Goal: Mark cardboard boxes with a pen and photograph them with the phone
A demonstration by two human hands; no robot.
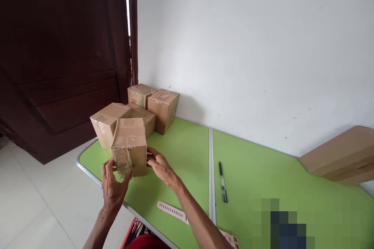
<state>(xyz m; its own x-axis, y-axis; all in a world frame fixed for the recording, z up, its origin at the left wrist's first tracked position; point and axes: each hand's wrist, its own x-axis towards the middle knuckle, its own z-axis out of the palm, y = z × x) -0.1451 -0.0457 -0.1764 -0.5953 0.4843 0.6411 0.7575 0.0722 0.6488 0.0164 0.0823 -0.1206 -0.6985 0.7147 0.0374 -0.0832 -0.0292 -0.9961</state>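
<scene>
A taped cardboard box (129,144) is at the front of a group of boxes on the left part of the green table. My left hand (113,183) grips its lower left corner, the thumb across the front face. On the box's right side, my right hand (159,165) presses with its fingers, some of them hidden behind the box. Close behind stand a box (106,118) at the left, a lower one (147,118) partly covered, and two more boxes (163,105) (140,93) near the wall.
On the green table (187,155) lie a black pen (223,183) right of the seam and a pink strap (172,211) partly under my right forearm. A larger cardboard box (341,155) is at the right by the wall. A dark door (64,46) stands at left.
</scene>
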